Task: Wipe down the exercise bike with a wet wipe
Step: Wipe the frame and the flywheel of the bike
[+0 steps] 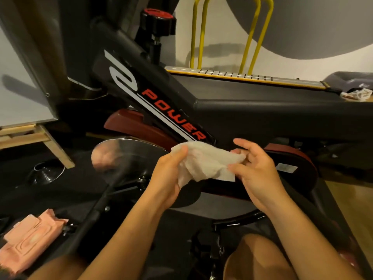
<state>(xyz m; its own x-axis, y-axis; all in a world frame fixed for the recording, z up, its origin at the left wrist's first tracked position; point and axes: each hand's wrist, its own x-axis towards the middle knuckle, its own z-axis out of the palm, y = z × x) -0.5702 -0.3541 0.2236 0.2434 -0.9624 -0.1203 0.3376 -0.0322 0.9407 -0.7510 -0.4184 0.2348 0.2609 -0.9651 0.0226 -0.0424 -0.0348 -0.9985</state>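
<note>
I hold the wet wipe [205,160] in the air between both hands, just in front of the lower end of the exercise bike [161,102] frame, below the "POWER" lettering. It is not touching the frame.

Left hand [171,174]: the fingers [181,152] curl round the left end of the wipe, thumb on top, with the cloth bunched in the palm.

Right hand [256,174]: the thumb and the lower fingers pinch the right edge. The upper fingers stand loose and hold nothing.

Judged risks from this position:

1. Lost grip. The right hand holds only a thin edge. If I pull the two hands apart to spread the wipe, the wet edge may slip out or the sheet may tear.
2. Dropped wipe. The dark floor lies directly below. A wipe that lands there picks up grit and would then scratch or smear the paint.
3. Poor contact. The wipe is crumpled, not flat. Pressed on in this state, it cleans a narrow strip and leaves streaks.
4. Snagging. The shiny flywheel [125,156] and the red guard [292,156] sit just beside the hands. A trailing corner could catch in the gaps between them and the frame.
5. Spare supply. The pink pack of wipes [30,239] lies on the floor at the lower left, well apart from both hands. I cannot tell whether its flap is closed; if open, the remaining sheets dry out.
</note>
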